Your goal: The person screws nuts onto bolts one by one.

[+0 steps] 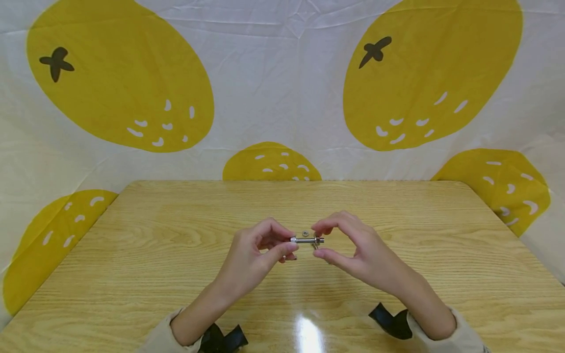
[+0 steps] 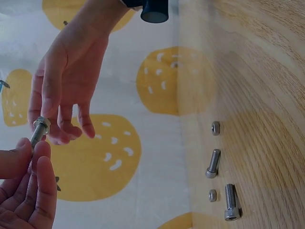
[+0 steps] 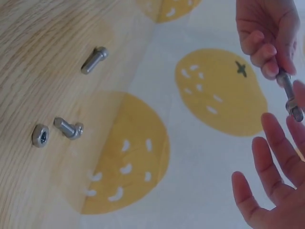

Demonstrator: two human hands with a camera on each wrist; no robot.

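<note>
Between thumb and fingers, my left hand (image 1: 249,255) pinches a silver bolt (image 1: 305,240) near its head. The bolt lies level in the head view, its threaded end toward the right. A hex nut (image 2: 42,125) sits round the shank near that end. My right hand (image 1: 359,247) is at the nut, with thumb and index fingertips spread on either side of it. Its other fingers are extended in the right wrist view. Whether a fingertip touches the nut is hard to tell.
On the wooden table (image 1: 176,245) lie two loose bolts (image 2: 231,202) and two nuts (image 2: 216,128), partly hidden beneath the hands in the head view. A white cloth (image 1: 278,88) with yellow fruit prints hangs behind the table's far edge.
</note>
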